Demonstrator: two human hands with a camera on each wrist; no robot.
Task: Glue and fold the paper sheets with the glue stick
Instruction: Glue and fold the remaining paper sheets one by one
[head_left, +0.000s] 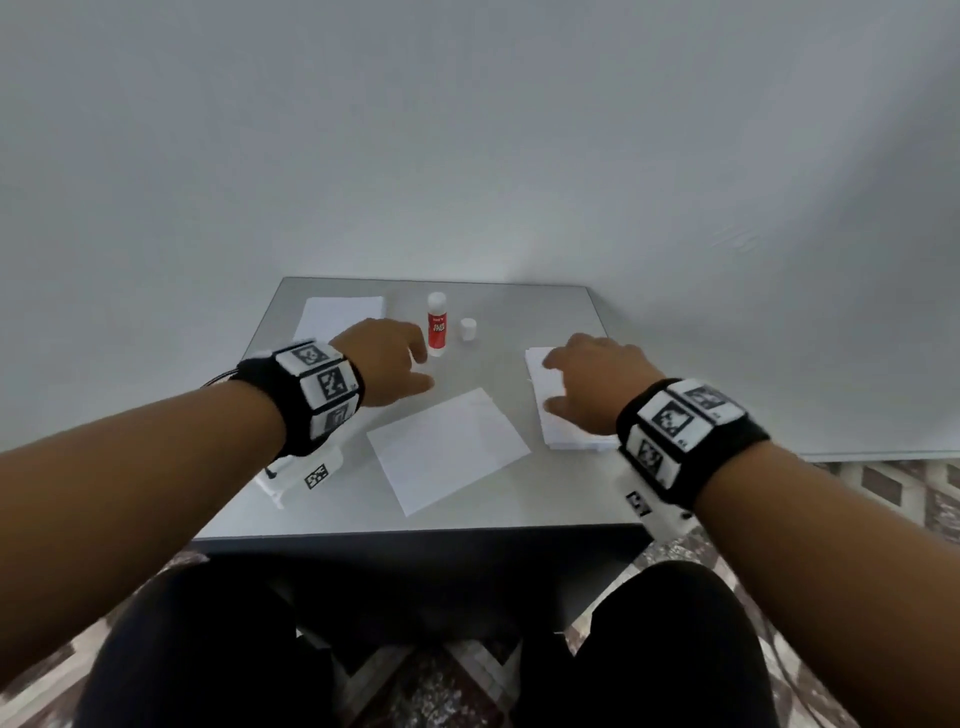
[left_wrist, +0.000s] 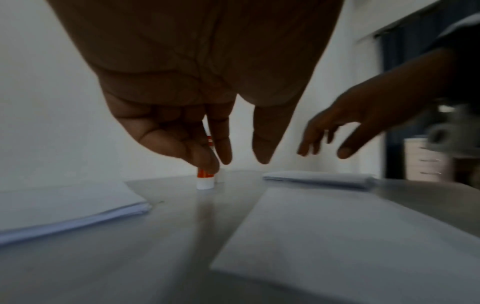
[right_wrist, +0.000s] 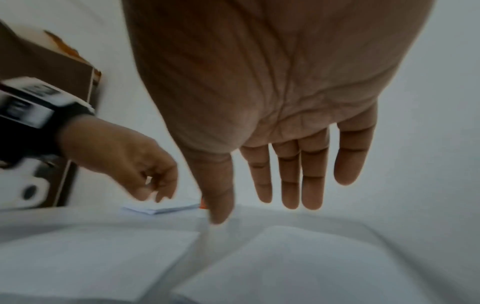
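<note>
one upright red-white glue stick (head_left: 437, 323), uncapped

Glue stick (head_left: 437, 323): upright white tube on the table, red label band with white lettering in two short lines; the lower lines seem to read "GLUE STICK", too blurred to confirm; a smaller line at the top of the band is illegible
Left wristband (head_left: 318, 387): black band with white square tiles, each bearing a black-and-white coded marker pattern; no letters or numbers legible
Right wristband (head_left: 680, 434): the same coded marker tiles; tiny dark marks at the tile corners, unreadable
Paper sheets (head_left: 448, 449): blank, no print seen
Small white cap (head_left: 468, 329): unmarked
</note>
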